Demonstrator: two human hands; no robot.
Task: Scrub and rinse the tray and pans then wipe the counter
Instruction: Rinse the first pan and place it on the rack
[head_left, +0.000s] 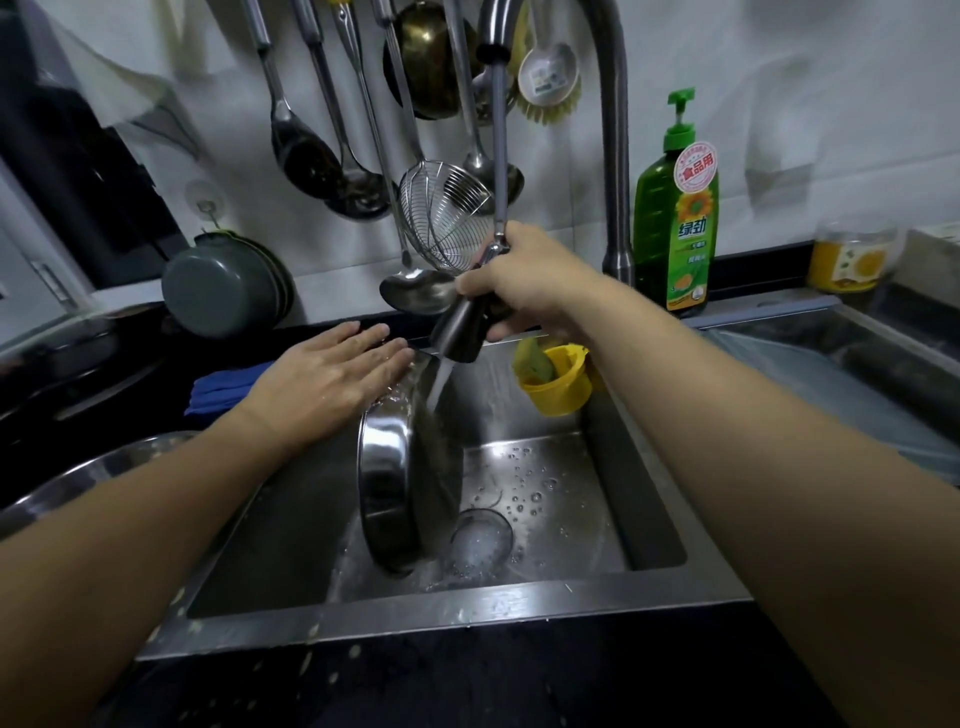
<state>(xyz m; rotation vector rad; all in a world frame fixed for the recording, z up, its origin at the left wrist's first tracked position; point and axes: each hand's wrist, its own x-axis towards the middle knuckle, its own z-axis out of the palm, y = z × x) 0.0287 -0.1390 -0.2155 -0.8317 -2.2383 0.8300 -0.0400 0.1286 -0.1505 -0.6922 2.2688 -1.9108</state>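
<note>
Right now you have one round steel pan (387, 467) standing on its edge in the sink (519, 597), just left of the drain (480, 540). Your left hand (332, 379) lies flat against the pan's upper rim with fingers straight and together, only steadying it, not gripping. Your right hand (524, 280) is wrapped around the pull-out spray head (462, 327), which hangs on its hose above the pan and sends water down the pan's inner face.

The risks, as I judge them: the pan rests on a narrow wet edge, so with only a flat palm on it, it could slide or roll toward the drain and clang over. The spray strikes a steep surface, so a small tilt of the head could throw water over the sink's front rim onto the dark counter (467, 686), already speckled with bits.

Counting: one pan in the sink, a second steel vessel's rim (88, 467) left of the sink, one green soap bottle (675, 208) behind the sink at right, one yellow caddy (556, 382) on the sink's back wall, one blue cloth (223, 387) left of the sink.
</note>
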